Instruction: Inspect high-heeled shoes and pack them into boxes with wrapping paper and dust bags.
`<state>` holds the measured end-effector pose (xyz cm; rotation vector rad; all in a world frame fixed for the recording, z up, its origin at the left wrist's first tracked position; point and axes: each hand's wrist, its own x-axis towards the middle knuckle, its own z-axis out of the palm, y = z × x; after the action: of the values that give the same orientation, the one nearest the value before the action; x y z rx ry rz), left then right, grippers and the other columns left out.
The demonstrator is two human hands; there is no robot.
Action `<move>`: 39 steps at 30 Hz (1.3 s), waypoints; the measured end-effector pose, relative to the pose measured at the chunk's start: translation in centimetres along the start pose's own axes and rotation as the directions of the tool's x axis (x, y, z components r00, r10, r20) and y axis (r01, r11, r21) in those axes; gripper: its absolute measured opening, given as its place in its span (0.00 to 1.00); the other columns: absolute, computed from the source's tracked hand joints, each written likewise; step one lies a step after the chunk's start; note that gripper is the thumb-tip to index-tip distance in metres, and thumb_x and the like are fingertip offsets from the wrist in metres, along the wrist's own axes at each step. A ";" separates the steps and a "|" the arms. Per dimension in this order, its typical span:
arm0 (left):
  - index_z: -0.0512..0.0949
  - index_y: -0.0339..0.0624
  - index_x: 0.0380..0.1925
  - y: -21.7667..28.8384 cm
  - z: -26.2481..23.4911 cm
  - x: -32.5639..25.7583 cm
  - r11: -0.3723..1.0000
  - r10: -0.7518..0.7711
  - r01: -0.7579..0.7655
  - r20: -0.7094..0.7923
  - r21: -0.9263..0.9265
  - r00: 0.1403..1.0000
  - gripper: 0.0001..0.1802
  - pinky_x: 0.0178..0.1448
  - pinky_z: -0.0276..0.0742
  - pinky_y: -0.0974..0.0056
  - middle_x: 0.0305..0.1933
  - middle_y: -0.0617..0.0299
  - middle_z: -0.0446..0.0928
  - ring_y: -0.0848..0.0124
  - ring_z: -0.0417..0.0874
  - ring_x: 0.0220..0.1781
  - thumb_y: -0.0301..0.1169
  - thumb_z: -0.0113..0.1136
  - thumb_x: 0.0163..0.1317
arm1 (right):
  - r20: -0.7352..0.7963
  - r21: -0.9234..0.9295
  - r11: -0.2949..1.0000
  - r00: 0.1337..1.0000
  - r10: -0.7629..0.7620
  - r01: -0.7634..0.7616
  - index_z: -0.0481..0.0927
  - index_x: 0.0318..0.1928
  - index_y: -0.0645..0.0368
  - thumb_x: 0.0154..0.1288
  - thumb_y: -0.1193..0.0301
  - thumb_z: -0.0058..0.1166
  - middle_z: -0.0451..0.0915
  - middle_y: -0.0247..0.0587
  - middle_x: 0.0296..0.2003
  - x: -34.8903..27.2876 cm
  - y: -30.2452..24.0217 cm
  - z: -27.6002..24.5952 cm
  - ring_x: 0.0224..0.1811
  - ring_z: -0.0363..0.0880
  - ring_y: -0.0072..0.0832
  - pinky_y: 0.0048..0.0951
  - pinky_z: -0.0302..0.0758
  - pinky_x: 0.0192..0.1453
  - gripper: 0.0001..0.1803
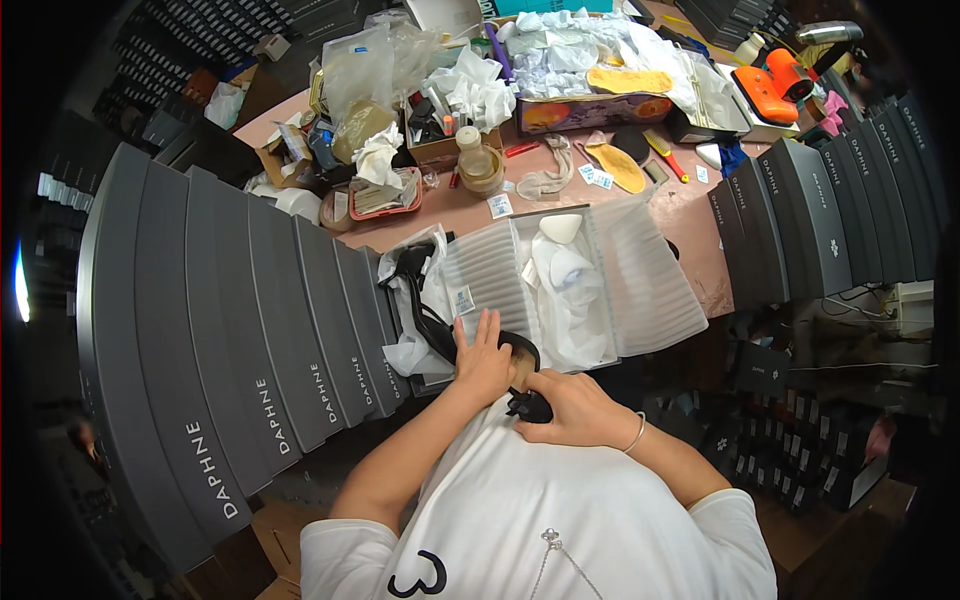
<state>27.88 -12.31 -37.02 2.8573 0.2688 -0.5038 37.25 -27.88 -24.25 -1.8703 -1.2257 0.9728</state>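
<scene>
A black strappy sandal [520, 347] with a beige insole lies close to my body, at the near edge of an opened shoe box. My right hand [580, 412] is closed around its heel end, where black straps bunch up. My left hand [484, 362] rests against the sandal's other end, its fingers stretched out and pointing away from me. Just beyond it, another black sandal [412, 265] lies among white tissue paper [410, 357]. The box holds a white paper-wrapped bundle [572, 300] and a white rounded piece [560, 228], with ribbed translucent wrapping sheets [655, 285] spread at its sides.
Grey shoe boxes [220, 350] stand in a row at left; more [820, 210] stand at right. Across the pink table [420, 222] are a glue jar [475, 165], a red-handled brush [668, 155], yellow insoles [615, 165], a carton of crumpled paper [595, 112] and an orange tool [775, 88].
</scene>
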 end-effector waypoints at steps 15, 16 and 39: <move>0.81 0.43 0.42 0.4 -2.1 1.6 0.982 0.052 -0.090 0.222 0.164 0.974 0.23 0.70 0.29 0.31 0.63 0.48 0.64 0.51 0.50 0.74 0.47 0.56 0.53 | -0.053 0.035 0.999 0.999 -0.006 0.008 0.75 0.40 0.64 0.48 0.58 0.63 0.77 0.53 0.31 -0.3 0.6 0.4 0.32 0.77 0.47 0.39 0.73 0.39 0.25; 0.81 0.43 0.42 0.5 -2.1 1.5 0.983 0.050 -0.086 0.218 0.162 0.975 0.22 0.70 0.29 0.31 0.62 0.49 0.65 0.51 0.50 0.73 0.45 0.55 0.55 | -0.058 0.040 0.999 0.998 -0.006 0.008 0.75 0.40 0.64 0.48 0.58 0.63 0.77 0.53 0.31 -0.3 0.6 0.4 0.32 0.77 0.47 0.39 0.73 0.39 0.24; 0.58 0.37 0.62 -0.3 -1.2 -0.5 -0.432 -0.466 0.129 0.343 -0.893 0.816 0.34 0.51 0.75 0.60 0.57 0.49 0.68 0.63 0.76 0.53 0.26 0.60 0.57 | -0.240 0.224 0.974 0.970 0.036 0.019 0.75 0.40 0.65 0.48 0.63 0.66 0.79 0.49 0.33 0.9 -0.7 -0.6 0.35 0.79 0.35 0.30 0.74 0.43 0.23</move>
<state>27.77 -11.78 -35.80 0.8882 1.0250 0.1169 37.69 -26.91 -23.58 -1.7565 -0.9232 0.8215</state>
